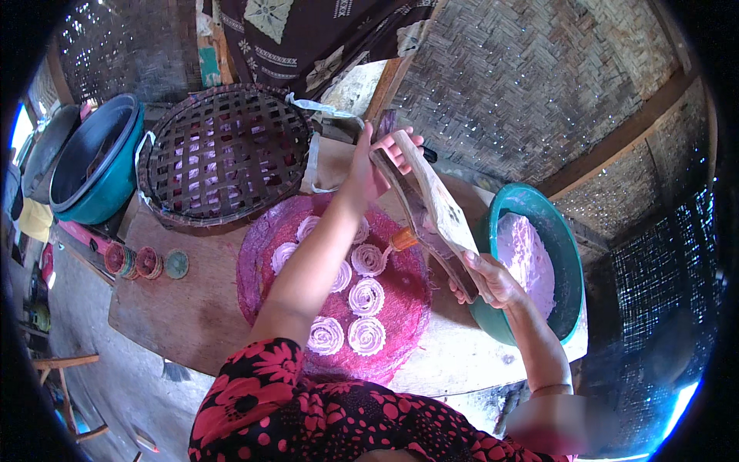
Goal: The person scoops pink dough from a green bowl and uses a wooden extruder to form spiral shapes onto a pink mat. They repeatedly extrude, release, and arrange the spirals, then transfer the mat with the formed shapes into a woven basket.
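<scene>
My two hands hold a long hand press of two wooden bars slantwise over a round pink mat. Its upper bar is pale; the lower bar is dark. Around the far end curls my left hand, its grip partly hidden by the wood. At the near end my right hand closes round both bars. An orange-brown nozzle sticks out from the press's left side, beside a coil of lilac dough. Several more ruffled spiral coils lie on the mat, some hidden by my left forearm.
To the right stands a green basin with lilac dough. An upturned-looking woven basket sits far left, beside a teal tub. Small round woven mats are at the table's left. A woven wall rises behind.
</scene>
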A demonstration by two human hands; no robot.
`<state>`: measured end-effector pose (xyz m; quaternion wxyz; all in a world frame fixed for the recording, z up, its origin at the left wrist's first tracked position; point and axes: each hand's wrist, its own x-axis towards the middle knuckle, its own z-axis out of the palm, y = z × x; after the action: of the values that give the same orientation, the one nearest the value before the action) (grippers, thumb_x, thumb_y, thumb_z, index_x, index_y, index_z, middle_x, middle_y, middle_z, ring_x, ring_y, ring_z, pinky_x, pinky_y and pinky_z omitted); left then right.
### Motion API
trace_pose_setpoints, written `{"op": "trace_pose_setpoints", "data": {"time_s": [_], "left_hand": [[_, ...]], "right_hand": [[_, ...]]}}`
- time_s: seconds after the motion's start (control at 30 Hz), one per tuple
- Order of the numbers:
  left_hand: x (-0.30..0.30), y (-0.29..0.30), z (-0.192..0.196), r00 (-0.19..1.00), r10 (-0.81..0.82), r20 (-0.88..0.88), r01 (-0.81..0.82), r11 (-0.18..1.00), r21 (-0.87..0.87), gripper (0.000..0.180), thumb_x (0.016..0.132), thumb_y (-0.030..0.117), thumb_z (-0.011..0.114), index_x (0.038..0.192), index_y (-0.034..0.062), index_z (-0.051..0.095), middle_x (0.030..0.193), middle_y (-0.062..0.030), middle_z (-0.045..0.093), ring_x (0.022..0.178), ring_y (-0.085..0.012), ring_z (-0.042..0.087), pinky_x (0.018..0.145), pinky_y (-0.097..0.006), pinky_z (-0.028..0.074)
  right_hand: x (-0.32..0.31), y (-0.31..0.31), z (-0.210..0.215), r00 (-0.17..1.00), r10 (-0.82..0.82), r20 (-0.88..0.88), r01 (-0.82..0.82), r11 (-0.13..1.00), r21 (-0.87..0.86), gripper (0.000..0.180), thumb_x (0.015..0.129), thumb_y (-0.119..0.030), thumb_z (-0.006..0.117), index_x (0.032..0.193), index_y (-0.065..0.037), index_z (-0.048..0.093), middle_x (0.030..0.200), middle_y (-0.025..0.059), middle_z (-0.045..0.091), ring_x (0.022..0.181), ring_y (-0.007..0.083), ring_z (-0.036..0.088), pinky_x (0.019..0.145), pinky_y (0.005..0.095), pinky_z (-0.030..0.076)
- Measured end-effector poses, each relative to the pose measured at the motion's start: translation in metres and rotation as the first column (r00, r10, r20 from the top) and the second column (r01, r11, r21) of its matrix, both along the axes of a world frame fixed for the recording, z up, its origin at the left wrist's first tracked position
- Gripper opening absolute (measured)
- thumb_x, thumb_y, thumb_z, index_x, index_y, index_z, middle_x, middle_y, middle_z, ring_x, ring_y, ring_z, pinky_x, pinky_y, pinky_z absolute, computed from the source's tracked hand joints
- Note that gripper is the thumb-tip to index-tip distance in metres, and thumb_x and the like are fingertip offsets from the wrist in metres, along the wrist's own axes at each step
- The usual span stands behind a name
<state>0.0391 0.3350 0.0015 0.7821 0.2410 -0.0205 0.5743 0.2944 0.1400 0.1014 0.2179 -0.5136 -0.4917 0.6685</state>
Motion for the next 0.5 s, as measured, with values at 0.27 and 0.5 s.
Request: {"op": "trace_pose_setpoints", "data": {"time_s": [0.27,0.5], "left_hand": [[-0.015,-0.099,-0.039,-0.060,0.347,-0.936,-0.010,0.937,0.348,0.072,0.103,0.061,0.024,0.129,0.0035,0.059,0.101,-0.0128,0.074,0.116,-0.0336,0.061,0.105,-0.042,0.038],[-0.018,-0.096,-0.060,-0.086,0.479,-0.874,0.137,0.874,0.466,0.038,0.103,0.032,0.042,0.122,0.0036,0.057,0.112,-0.0180,0.067,0.107,-0.0385,0.062,0.085,-0.050,0.044]], "right_hand": [[0.008,-0.009,-0.008,0.999,-0.006,-0.041,0.009,0.998,0.063,0.061,0.091,-0.057,0.064,0.101,0.003,0.061,0.074,0.0107,0.066,0.060,0.0174,0.065,0.052,0.0294,0.052],[0.006,-0.004,-0.019,0.998,-0.044,-0.036,0.047,0.994,0.099,0.058,0.092,-0.057,0.063,0.096,0.001,0.062,0.072,0.0108,0.065,0.059,0.0167,0.064,0.051,0.0280,0.050]]}}
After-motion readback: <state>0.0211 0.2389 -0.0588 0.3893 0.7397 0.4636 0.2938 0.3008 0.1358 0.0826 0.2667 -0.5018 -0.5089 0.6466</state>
